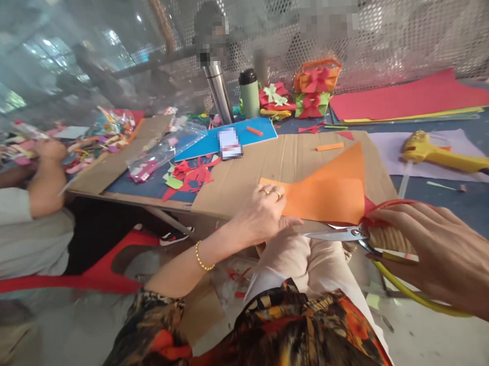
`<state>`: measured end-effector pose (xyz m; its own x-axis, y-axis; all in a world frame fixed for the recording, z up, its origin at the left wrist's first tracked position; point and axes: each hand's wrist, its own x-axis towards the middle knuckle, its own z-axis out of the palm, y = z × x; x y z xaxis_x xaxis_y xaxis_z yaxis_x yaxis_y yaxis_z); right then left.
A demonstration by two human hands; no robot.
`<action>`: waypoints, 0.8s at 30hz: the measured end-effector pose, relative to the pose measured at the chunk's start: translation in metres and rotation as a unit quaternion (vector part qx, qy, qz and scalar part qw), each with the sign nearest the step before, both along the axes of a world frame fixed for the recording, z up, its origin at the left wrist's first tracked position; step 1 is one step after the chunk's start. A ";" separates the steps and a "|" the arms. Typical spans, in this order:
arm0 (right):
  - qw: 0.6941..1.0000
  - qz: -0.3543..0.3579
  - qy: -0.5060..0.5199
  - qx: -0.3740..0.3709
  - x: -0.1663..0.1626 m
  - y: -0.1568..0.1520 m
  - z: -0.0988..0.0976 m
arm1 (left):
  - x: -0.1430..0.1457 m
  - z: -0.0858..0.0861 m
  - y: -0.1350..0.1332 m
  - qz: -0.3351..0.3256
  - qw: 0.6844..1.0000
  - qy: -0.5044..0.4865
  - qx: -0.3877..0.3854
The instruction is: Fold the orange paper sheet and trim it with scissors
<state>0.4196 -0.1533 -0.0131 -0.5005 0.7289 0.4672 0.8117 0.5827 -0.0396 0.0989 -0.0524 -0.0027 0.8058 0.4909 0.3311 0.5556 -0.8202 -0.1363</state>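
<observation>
My left hand (264, 212) pinches the left edge of an orange paper sheet (327, 192) that lies over the front edge of a cardboard sheet (244, 175). It wears rings and a gold bead bracelet. My right hand (445, 254) grips scissors (345, 234) with red and yellow handles, blades pointing left just under the lower edge of the orange paper. My knee sits below both hands.
A yellow glue gun (443, 155) lies at the right. Red paper sheets (408, 98), paper gift baskets (315, 86), a steel flask (219, 91) and a green bottle (249, 95) stand at the back. Red paper scraps (190, 175) lie mid-left. Another person (29, 216) sits left.
</observation>
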 end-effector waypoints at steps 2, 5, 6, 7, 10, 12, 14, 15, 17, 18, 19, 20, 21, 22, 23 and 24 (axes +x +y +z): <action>1.000 0.000 -0.018 0.005 -0.002 -0.003 0.003 | 0.003 0.006 0.009 -0.025 0.998 0.012 -0.048; 0.999 0.005 -0.031 -0.006 -0.008 -0.007 0.010 | 0.004 0.007 0.027 -0.052 0.993 0.002 -0.102; 1.000 0.008 -0.024 -0.004 -0.010 -0.007 0.012 | 0.004 0.005 0.033 -0.064 0.991 -0.008 -0.118; 1.000 0.005 -0.022 -0.013 -0.012 -0.007 0.013 | 0.005 0.002 0.039 -0.073 0.988 -0.021 -0.131; 0.999 0.007 -0.021 -0.039 -0.017 -0.007 0.017 | 0.006 -0.010 0.053 -0.083 0.983 -0.056 -0.152; 0.999 0.010 -0.024 -0.043 -0.018 -0.006 0.019 | 0.007 -0.016 0.057 -0.086 0.982 -0.073 -0.153; 0.998 0.014 -0.032 -0.043 -0.019 -0.006 0.020 | 0.007 -0.020 0.057 -0.091 0.981 -0.085 -0.149; 0.998 0.015 -0.034 -0.042 -0.019 -0.006 0.020 | 0.007 -0.020 0.057 -0.093 0.980 -0.090 -0.148; 0.998 0.018 -0.035 -0.044 -0.019 -0.006 0.020 | 0.006 -0.020 0.056 -0.094 0.979 -0.095 -0.151; 0.998 0.017 -0.031 -0.046 -0.019 -0.006 0.019 | 0.006 -0.020 0.056 -0.092 0.979 -0.094 -0.156; 0.998 0.019 -0.027 -0.050 -0.018 -0.006 0.019 | 0.005 -0.019 0.056 -0.089 0.978 -0.091 -0.162; 0.998 0.022 -0.024 -0.055 -0.018 -0.007 0.019 | 0.005 -0.018 0.055 -0.087 0.978 -0.087 -0.168; 0.998 0.024 -0.022 -0.060 -0.017 -0.008 0.018 | 0.005 -0.017 0.055 -0.086 0.978 -0.083 -0.174; 0.997 0.027 -0.021 -0.062 -0.017 -0.009 0.018 | 0.005 -0.017 0.055 -0.087 0.977 -0.079 -0.178; 0.997 0.026 -0.022 -0.063 -0.017 -0.010 0.018 | 0.005 -0.016 0.055 -0.087 0.977 -0.076 -0.181; 0.998 0.023 -0.023 -0.061 -0.017 -0.011 0.018 | 0.005 -0.015 0.055 -0.089 0.976 -0.074 -0.183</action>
<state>0.4027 -0.1645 0.0052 -0.5540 0.7545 0.3520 0.7865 0.6129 -0.0757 0.1041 0.0029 -0.0174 0.8454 0.4549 0.2797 0.3916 -0.8842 0.2546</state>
